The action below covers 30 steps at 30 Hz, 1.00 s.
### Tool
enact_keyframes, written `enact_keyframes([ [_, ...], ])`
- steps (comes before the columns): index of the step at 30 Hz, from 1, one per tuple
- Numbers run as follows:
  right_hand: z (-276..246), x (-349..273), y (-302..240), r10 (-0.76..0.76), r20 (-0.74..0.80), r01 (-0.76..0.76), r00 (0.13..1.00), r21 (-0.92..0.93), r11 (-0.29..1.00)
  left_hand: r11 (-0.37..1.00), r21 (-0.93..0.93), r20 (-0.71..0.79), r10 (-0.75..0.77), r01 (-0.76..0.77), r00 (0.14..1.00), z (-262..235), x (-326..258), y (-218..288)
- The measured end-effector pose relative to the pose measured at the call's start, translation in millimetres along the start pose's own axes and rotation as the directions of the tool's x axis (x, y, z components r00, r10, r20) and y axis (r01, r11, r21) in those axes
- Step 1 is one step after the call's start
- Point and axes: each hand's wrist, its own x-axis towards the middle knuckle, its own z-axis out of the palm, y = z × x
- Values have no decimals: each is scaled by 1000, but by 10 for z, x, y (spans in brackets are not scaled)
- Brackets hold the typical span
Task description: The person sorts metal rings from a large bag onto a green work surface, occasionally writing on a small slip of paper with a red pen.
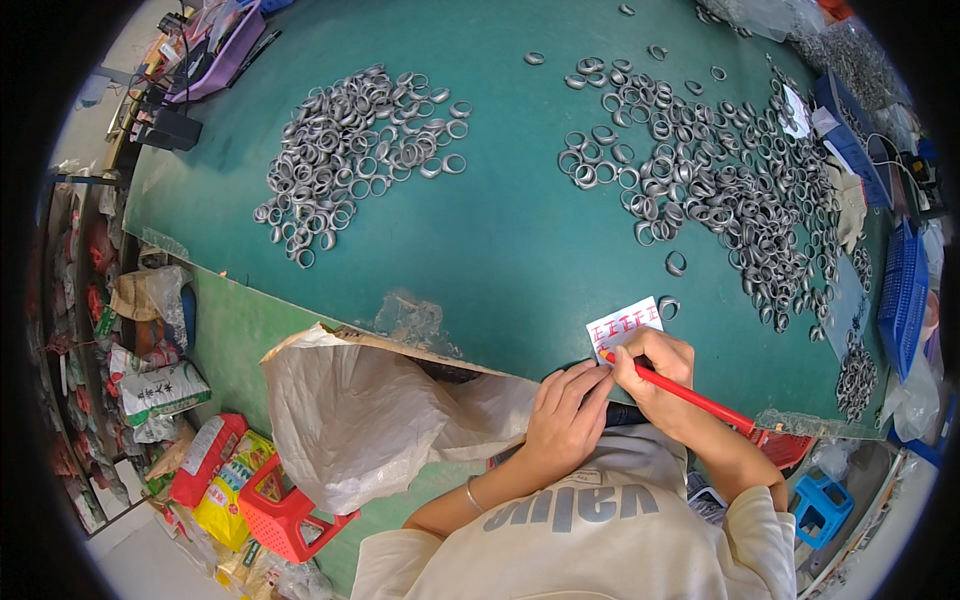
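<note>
My right hand (655, 372) is closed around a long red pen (700, 401), its tip on a small white paper slip (626, 318). Rows of red strokes mark the slip, which lies near the front edge of the green table (500, 260). At that edge rests my left hand (568, 415), fingers stretched out beside the lower end of the slip. Close to the slip's upper right corner lies a single grey metal ring (669, 307). A large heap of similar rings (725, 190) spreads over the right side; a smaller ring pile (345, 150) sits on the left.
An open, pale plastic-lined sack (370, 420) hangs at the table's front edge. Blue baskets (902, 300) stand along the right edge, a purple bin (222, 50) at the far left. Below are a red stool (285, 515), a blue stool (822, 508) and several packages.
</note>
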Motion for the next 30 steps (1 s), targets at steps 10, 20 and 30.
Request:
enact_keyframes([
  [10,-21,-69,60,124,-46,-117,991,127,985,1000,9,-6,4,-4,1000,5,9,-4],
  [20,-34,-74,40,163,-93,-150,982,131,980,1000,9,9,-13,12,1000,-8,3,23],
  [30,-18,-31,-26,154,-68,-146,986,100,984,1000,10,-34,7,-6,999,25,-14,1],
])
